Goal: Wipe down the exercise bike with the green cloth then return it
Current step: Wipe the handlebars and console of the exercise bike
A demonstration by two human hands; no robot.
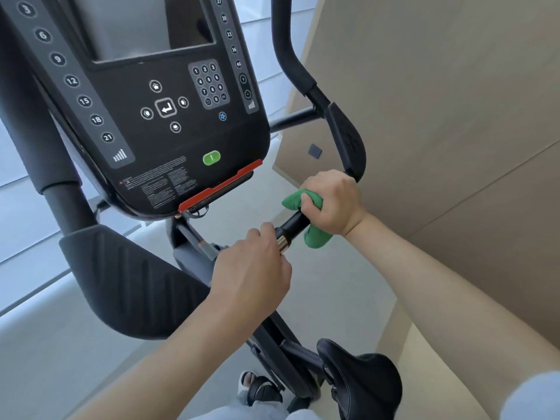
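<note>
A: Right, item one: green cloth (313,221). Location?

B: Right of centre in the frame, wrapped round the black handlebar grip (293,223). The right hand (333,201) is closed over it, fingers curled round cloth and bar together. One fold shows above the knuckles, another hangs below the palm.

A: Item two: left hand (251,268).

B: Centre of the frame, just down-left of the cloth. Its fingers curl toward the bar's end, where a metal collar (283,244) shows. It looks to be holding that end, though the fingertips are hidden, so I cannot tell how firmly.

A: Axis of the bar?

B: It runs from lower left to upper right, from the collar up under the right hand, then on into the curved elbow pad (348,140) above. Both hands sit on the same line, the right higher along it.

A: Which hand is nearer the work?

B: The right; it carries the cloth. The left appears only to steady.

A: Judgement on the next stroke?

B: Likely a slide along that axis, either down toward the collar or up toward the pad. The left hand blocks the lower end, so it would need to give way.

A: Other entries?

B: Console (169,116), upper left, untouched by either hand. Saddle (363,374), lower right. A sandalled foot (254,383) at the bottom edge.
</note>
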